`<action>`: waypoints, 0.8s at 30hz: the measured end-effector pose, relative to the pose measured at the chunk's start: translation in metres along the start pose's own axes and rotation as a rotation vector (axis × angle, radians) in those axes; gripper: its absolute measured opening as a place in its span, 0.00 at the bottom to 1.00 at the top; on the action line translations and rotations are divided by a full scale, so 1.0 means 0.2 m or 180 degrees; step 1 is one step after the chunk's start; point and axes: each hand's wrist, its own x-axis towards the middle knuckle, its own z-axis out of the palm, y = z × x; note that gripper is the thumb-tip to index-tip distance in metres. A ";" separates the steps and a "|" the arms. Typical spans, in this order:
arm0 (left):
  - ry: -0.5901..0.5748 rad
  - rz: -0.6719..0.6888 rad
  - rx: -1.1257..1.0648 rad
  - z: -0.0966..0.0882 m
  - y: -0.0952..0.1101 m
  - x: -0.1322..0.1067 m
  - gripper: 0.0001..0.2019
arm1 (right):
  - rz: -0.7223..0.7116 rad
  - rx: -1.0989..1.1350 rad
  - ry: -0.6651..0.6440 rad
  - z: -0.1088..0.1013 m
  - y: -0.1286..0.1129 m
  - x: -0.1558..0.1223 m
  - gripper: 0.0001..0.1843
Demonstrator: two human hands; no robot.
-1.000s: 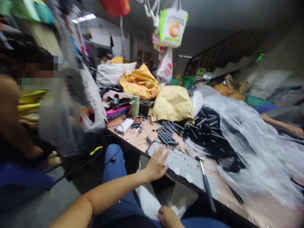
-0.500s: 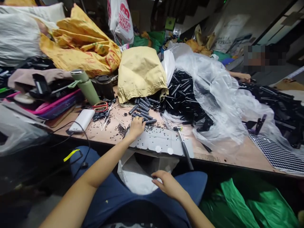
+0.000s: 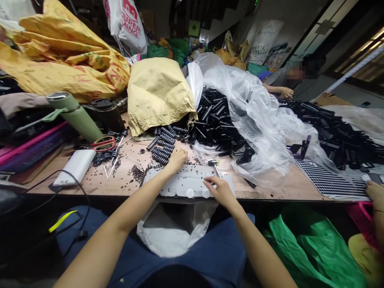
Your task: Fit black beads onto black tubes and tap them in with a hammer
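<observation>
A pile of dark ridged cylinders with pale stripes (image 3: pixel 163 145) lies at the mouth of a tan sack. My left hand (image 3: pixel 179 158) is just to the right of that pile, at the back edge of a grey plate (image 3: pixel 180 182). Its fingers are curled down, and whatever they grip is hidden. Over the plate's right part hangs my right hand (image 3: pixel 221 190), thumb and forefinger slightly apart, with nothing visible between them. Just behind it lies a small hammer (image 3: pixel 213 163), its handle partly covered by the hand. Tiny dark bits (image 3: pixel 138 174) are scattered on and beside the plate.
The tan sack (image 3: pixel 159 92) and a heap of black parts (image 3: pixel 219 124) under clear plastic stand behind. Red scissors (image 3: pixel 103 143), a white box (image 3: pixel 75 167) and a green flask (image 3: pixel 75 116) are left. A white bag (image 3: pixel 168 236) hangs below the table edge. Another person's hand (image 3: pixel 286 93) is far right.
My right hand has risen from over the white bag to the plate near the hammer. My left hand has moved off the striped cylinders toward the right. The camera view has shifted right.
</observation>
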 end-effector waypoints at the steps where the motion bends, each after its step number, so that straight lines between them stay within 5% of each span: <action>1: 0.0111 -0.0050 -0.0140 0.00 0.01 -0.01 0.17 | 0.0038 -0.0100 0.0130 0.00 0.02 0.10 0.10; 4: 0.0791 -0.0284 -0.1117 0.00 0.04 -0.06 0.19 | 0.0182 -0.0731 0.0290 0.03 0.02 0.45 0.10; 7: 0.1378 -0.0931 -0.2945 -0.03 0.07 -0.13 0.20 | 0.0612 -0.1128 0.0471 0.11 -0.03 0.78 0.14; 10: 0.1285 -0.1829 -0.4728 -0.06 0.09 -0.21 0.25 | 0.1026 -0.1147 0.0596 0.18 -0.08 1.02 0.18; 13: 0.1099 -0.2243 -0.5611 -0.10 0.08 -0.29 0.27 | 0.1257 -0.1046 0.0553 0.22 -0.09 1.14 0.14; 17: 0.0877 -0.2185 -0.5608 -0.14 0.06 -0.38 0.28 | 0.1085 -0.0758 0.0453 0.19 -0.03 1.09 0.12; 24: 0.0993 -0.1632 -0.3940 -0.16 0.04 -0.43 0.22 | 0.0489 0.0437 0.0125 0.00 0.09 0.66 0.26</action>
